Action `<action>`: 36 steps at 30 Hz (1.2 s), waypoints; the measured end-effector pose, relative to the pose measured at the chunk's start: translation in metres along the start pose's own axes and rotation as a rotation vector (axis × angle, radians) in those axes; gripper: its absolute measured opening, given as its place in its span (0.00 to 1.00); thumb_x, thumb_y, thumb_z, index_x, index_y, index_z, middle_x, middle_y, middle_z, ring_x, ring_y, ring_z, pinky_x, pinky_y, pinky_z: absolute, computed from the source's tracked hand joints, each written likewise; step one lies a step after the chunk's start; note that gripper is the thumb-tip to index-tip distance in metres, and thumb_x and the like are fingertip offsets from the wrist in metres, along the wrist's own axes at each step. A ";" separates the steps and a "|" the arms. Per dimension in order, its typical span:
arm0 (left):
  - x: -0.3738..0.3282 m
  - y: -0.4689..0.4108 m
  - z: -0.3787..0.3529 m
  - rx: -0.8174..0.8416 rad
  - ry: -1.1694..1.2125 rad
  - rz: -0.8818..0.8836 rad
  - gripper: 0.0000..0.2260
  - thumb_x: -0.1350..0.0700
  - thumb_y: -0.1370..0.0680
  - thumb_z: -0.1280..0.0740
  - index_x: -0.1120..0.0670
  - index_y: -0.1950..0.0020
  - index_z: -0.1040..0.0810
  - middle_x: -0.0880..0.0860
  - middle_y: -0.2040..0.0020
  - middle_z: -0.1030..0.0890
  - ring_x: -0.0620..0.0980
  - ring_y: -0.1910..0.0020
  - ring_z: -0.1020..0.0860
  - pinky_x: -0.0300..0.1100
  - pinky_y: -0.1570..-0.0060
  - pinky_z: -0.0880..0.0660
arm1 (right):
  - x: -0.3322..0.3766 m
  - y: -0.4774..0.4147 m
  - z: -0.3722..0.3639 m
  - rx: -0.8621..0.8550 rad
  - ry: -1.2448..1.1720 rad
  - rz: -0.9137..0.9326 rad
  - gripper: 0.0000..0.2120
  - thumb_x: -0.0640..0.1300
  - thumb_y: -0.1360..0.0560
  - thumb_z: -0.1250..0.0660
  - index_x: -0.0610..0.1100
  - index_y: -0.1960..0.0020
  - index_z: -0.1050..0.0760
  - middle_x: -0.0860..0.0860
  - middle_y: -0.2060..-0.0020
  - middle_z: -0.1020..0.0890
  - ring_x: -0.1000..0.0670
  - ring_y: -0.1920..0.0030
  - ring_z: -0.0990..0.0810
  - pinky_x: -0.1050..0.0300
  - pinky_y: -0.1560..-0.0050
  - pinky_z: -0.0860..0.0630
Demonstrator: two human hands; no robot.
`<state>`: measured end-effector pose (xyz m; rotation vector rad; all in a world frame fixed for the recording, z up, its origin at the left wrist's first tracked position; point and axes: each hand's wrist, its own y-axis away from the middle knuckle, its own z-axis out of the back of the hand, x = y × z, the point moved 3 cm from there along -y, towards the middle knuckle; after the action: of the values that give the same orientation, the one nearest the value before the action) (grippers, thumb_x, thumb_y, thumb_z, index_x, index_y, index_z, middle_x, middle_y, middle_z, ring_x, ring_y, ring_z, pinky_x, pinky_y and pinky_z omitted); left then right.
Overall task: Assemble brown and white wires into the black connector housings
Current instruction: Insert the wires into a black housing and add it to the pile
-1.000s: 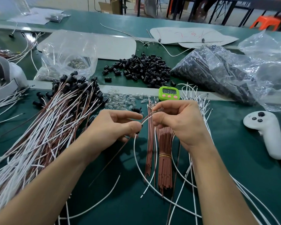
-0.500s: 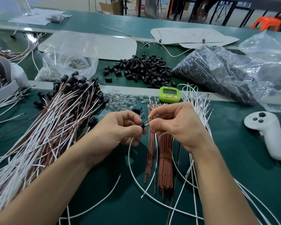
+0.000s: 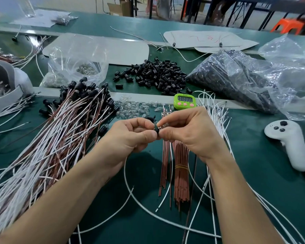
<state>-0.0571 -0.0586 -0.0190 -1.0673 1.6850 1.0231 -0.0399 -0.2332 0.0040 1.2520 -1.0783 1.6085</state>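
- The light is bright and even and falls from overhead, so the green mat [image 3: 250, 164] reads clearly all over.
- Soft shadows with faint edges lie on it under my left hand [image 3: 128, 138] and right hand [image 3: 188, 134], and between my forearms.
- White glare breaks up the clear bag [image 3: 74, 55] on the left and the crumpled bags [image 3: 289, 76] on the right.
- The black housing [image 3: 156, 132] and wire end [image 3: 162, 127] pinched at my fingertips sit in shade, and their detail is lost.
- The wide lens bows the bench edges, and the far corners and the back of the room are soft.
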 end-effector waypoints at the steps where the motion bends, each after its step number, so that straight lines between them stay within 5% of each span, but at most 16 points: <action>1: 0.000 0.000 0.001 -0.014 -0.001 -0.002 0.12 0.64 0.35 0.22 0.54 0.57 0.21 0.49 0.70 0.19 0.42 0.77 0.33 0.30 0.75 0.36 | -0.001 0.000 -0.001 -0.001 -0.001 0.001 0.10 0.29 0.32 0.22 0.43 0.57 0.13 0.48 0.68 0.14 0.54 0.69 0.17 0.63 0.65 0.22; 4: 0.002 -0.001 0.003 -0.060 0.020 -0.011 0.10 0.65 0.36 0.22 0.51 0.63 0.17 0.50 0.71 0.21 0.42 0.78 0.35 0.31 0.77 0.39 | -0.002 0.000 -0.002 -0.016 0.018 0.002 0.10 0.30 0.31 0.21 0.43 0.56 0.12 0.49 0.67 0.13 0.54 0.67 0.16 0.63 0.63 0.21; 7: 0.002 0.000 0.002 -0.105 0.046 -0.031 0.14 0.61 0.38 0.21 0.54 0.55 0.19 0.51 0.68 0.18 0.42 0.77 0.33 0.31 0.76 0.37 | -0.003 0.002 -0.001 -0.018 0.061 0.011 0.08 0.34 0.30 0.23 0.45 0.54 0.12 0.48 0.65 0.13 0.52 0.65 0.16 0.61 0.61 0.20; 13: 0.007 -0.002 0.001 -0.141 -0.234 0.001 0.04 0.56 0.23 0.27 0.55 0.57 0.16 0.58 0.62 0.15 0.45 0.77 0.33 0.32 0.75 0.34 | -0.008 0.000 0.002 -0.076 0.091 0.015 0.08 0.34 0.29 0.25 0.46 0.56 0.12 0.47 0.67 0.14 0.51 0.68 0.18 0.59 0.62 0.21; 18: 0.002 -0.003 0.002 -0.028 -0.202 0.003 0.08 0.57 0.19 0.33 0.55 0.55 0.15 0.53 0.69 0.20 0.43 0.75 0.38 0.30 0.74 0.41 | -0.007 0.000 0.003 -0.091 0.058 0.030 0.07 0.34 0.29 0.24 0.45 0.55 0.12 0.45 0.67 0.14 0.51 0.68 0.18 0.60 0.63 0.21; 21: 0.004 -0.004 0.005 -0.070 -0.224 -0.012 0.11 0.57 0.20 0.32 0.55 0.58 0.13 0.46 0.75 0.33 0.40 0.76 0.39 0.30 0.76 0.42 | -0.006 0.001 0.001 -0.076 0.056 0.019 0.09 0.31 0.29 0.24 0.44 0.55 0.12 0.47 0.66 0.13 0.51 0.67 0.17 0.60 0.62 0.21; 25: 0.001 -0.003 0.008 -0.107 -0.206 -0.019 0.07 0.55 0.25 0.28 0.54 0.59 0.12 0.45 0.77 0.37 0.41 0.78 0.41 0.31 0.78 0.43 | -0.005 0.001 -0.003 -0.059 0.040 -0.009 0.11 0.31 0.29 0.23 0.46 0.53 0.12 0.46 0.66 0.13 0.52 0.65 0.16 0.61 0.60 0.20; 29: -0.003 -0.001 0.006 -0.056 -0.195 -0.030 0.12 0.46 0.34 0.28 0.53 0.59 0.11 0.45 0.77 0.38 0.42 0.77 0.42 0.31 0.78 0.43 | -0.004 0.007 -0.001 0.041 -0.183 -0.122 0.07 0.41 0.27 0.25 0.47 0.51 0.12 0.45 0.60 0.13 0.50 0.61 0.16 0.59 0.58 0.19; 32: -0.003 -0.001 0.006 0.010 -0.179 -0.015 0.08 0.50 0.33 0.22 0.53 0.59 0.12 0.45 0.76 0.39 0.41 0.77 0.43 0.31 0.77 0.44 | -0.006 0.009 -0.003 0.110 -0.368 -0.217 0.11 0.47 0.30 0.23 0.43 0.50 0.12 0.44 0.57 0.13 0.50 0.59 0.17 0.58 0.57 0.20; 36: -0.003 0.001 0.009 0.050 -0.164 -0.004 0.09 0.51 0.29 0.29 0.54 0.59 0.12 0.44 0.76 0.39 0.40 0.77 0.43 0.30 0.77 0.44 | -0.008 0.009 -0.010 0.175 -0.521 -0.278 0.15 0.48 0.35 0.20 0.41 0.52 0.12 0.43 0.58 0.14 0.50 0.60 0.19 0.61 0.57 0.21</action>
<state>-0.0553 -0.0497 -0.0188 -0.9288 1.5668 1.0321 -0.0499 -0.2277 -0.0063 1.9172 -1.0207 1.2124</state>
